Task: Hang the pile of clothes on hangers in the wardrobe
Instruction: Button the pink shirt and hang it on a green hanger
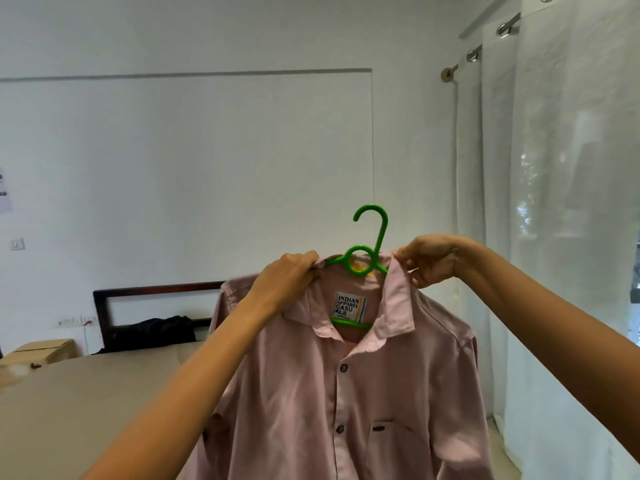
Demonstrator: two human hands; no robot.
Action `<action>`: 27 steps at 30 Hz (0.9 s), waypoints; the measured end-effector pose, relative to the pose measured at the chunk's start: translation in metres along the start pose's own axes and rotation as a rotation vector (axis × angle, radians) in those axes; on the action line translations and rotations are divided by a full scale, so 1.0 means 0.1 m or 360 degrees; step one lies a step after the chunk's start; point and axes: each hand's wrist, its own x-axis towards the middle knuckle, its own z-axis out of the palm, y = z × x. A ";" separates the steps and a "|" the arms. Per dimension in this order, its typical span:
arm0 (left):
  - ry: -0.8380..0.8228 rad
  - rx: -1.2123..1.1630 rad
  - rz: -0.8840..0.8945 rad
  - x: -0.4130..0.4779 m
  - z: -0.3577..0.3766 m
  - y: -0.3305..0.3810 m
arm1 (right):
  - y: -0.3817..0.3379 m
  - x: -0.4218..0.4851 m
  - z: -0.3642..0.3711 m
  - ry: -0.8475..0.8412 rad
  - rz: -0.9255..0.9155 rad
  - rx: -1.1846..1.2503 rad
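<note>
A pale pink button-up shirt hangs in the air in front of me on a green plastic hanger, whose hook sticks up above the collar. My left hand grips the collar and the hanger's left arm. On the other side, my right hand pinches the collar's right edge. A printed label shows inside the neck. The shirt's lower part runs out of the frame.
A bed with a tan sheet lies at lower left, with a dark headboard and a dark garment against it. A cardboard box stands at far left. White curtains cover the right side.
</note>
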 end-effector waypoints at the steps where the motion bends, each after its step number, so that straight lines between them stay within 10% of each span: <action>1: 0.0011 0.0029 -0.0017 -0.01 -0.01 -0.03 | -0.01 -0.01 0.01 0.0013 -0.0014 0.0167; 8: 0.0045 0.0086 -0.0092 -0.05 -0.02 -0.11 | 0.03 0.04 0.12 0.0056 -0.0083 0.0658; 17: 0.0203 0.0009 -0.0239 -0.04 -0.14 -0.21 | 0.04 -0.15 0.26 0.0606 -0.0450 -0.0919; 21: 0.0301 -0.0085 -0.0266 -0.01 -0.24 -0.26 | 0.22 -0.09 0.43 0.0689 -0.0562 -0.0330; 27: 0.0404 -0.0071 -0.0319 -0.05 -0.37 -0.38 | 0.47 -0.11 0.36 0.1443 -0.1775 -0.1652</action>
